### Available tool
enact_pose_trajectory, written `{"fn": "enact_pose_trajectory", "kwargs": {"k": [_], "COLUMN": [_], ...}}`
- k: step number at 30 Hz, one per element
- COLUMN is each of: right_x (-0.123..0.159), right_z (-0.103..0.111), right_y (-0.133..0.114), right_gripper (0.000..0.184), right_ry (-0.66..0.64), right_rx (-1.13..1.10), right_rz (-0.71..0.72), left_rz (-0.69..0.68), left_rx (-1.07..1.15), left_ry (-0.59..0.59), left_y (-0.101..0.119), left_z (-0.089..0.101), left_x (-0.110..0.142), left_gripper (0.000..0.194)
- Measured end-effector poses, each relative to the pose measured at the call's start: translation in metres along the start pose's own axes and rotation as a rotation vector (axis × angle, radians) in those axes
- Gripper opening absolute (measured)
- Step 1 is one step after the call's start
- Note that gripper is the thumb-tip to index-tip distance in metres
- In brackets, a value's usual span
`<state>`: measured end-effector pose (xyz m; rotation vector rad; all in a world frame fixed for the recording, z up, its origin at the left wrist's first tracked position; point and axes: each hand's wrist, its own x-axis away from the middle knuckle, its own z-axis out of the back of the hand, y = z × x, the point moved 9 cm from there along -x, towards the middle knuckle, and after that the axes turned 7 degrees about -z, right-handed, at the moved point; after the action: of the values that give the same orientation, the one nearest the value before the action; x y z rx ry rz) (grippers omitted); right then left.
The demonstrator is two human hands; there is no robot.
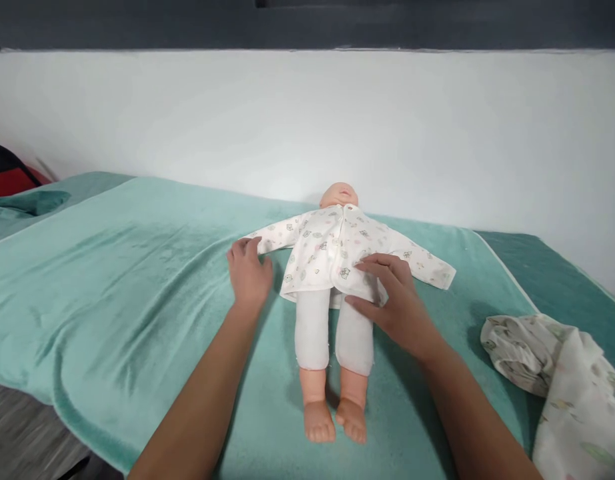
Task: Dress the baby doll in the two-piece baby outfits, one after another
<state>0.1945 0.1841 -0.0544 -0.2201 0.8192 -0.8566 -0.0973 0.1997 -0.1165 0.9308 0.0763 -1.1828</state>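
Note:
A baby doll (340, 194) lies on its back, head toward the wall and bare feet toward me. It wears a white printed jacket (315, 257) with a front opening, and its upper legs are white cloth. My left hand (250, 270) is at the cuff of the sleeve on the left, fingers loosely bent and apart, covering the sleeve's end. Over the lower front of the jacket, on the right side, is my right hand (392, 293), thumb and fingers spread. Whether its fingertips touch the fabric is hard to tell. The right-hand sleeve lies stretched out flat.
A teal blanket (137, 280) with soft folds covers the surface under the doll. Crumpled printed cloth (562, 373) lies at the right. A white wall (212, 120) rises behind, with a dark panel (307, 27) above. A red and black item (10, 173) is at the far left.

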Motion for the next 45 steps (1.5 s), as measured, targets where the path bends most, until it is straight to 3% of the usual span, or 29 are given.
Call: {"fn": "enact_pose_trajectory", "kwargs": {"k": [5, 8, 12, 15, 18, 20, 22, 24, 27, 31, 34, 37, 40, 42, 45], "right_x": [0.001, 0.002, 0.003, 0.001, 0.000, 0.001, 0.001, 0.001, 0.007, 0.017, 0.019, 0.016, 0.013, 0.012, 0.014], "right_z": [0.006, 0.010, 0.006, 0.001, 0.006, 0.011, 0.010, 0.007, 0.001, 0.003, 0.002, -0.001, -0.005, -0.006, -0.004], "right_y": [-0.007, -0.009, -0.012, -0.004, 0.023, 0.040, 0.043, 0.033, 0.015, 0.003, -0.007, -0.015, -0.017, -0.013, 0.002], "right_gripper": [0.019, 0.016, 0.015, 0.012, 0.023, 0.024, 0.019, 0.016, 0.029, 0.018, 0.006, 0.011, 0.018, 0.021, 0.020], "right_ry": [0.050, 0.066, -0.003, -0.088, -0.046, 0.009, 0.003, -0.048, -0.090, 0.018, 0.105, 0.187, 0.208, 0.207, 0.209], "right_rx": [0.090, 0.039, -0.093, -0.201, -0.313, -0.377, -0.424, -0.413, -0.278, -0.100, 0.023, 0.196, 0.270, 0.217, 0.041], "right_rz": [0.098, 0.108, 0.075, -0.038, -0.267, -0.378, -0.372, -0.259, -0.072, 0.033, 0.068, 0.034, -0.029, -0.079, -0.207], "left_rz": [0.020, 0.004, 0.015, 0.027, 0.021, -0.017, -0.073, -0.129, -0.192, -0.294, -0.378, -0.482, -0.524, -0.511, -0.508], "left_rx": [-0.218, -0.236, -0.223, -0.201, -0.210, -0.218, -0.213, -0.187, -0.101, 0.121, 0.379, 0.574, 0.612, 0.586, 0.495], "left_ry": [-0.134, -0.197, -0.183, -0.151, -0.123, -0.105, -0.081, -0.061, -0.042, 0.012, -0.052, -0.261, -0.390, -0.368, -0.239], "left_y": [-0.016, -0.025, -0.039, -0.043, -0.038, -0.031, -0.022, -0.014, -0.003, 0.025, 0.056, 0.090, 0.105, 0.107, 0.107], "left_z": [-0.012, -0.019, -0.016, -0.013, -0.010, -0.007, -0.004, -0.001, 0.004, 0.017, 0.020, 0.010, -0.001, -0.004, -0.001], "left_x": [-0.016, -0.029, -0.043, -0.044, -0.040, -0.036, -0.032, -0.028, -0.020, 0.000, 0.022, 0.044, 0.054, 0.054, 0.053], "left_gripper": [0.062, 0.065, 0.066, 0.064, 0.061, 0.065, 0.069, 0.067, 0.058, 0.039, 0.028, 0.034, 0.046, 0.049, 0.041]}}
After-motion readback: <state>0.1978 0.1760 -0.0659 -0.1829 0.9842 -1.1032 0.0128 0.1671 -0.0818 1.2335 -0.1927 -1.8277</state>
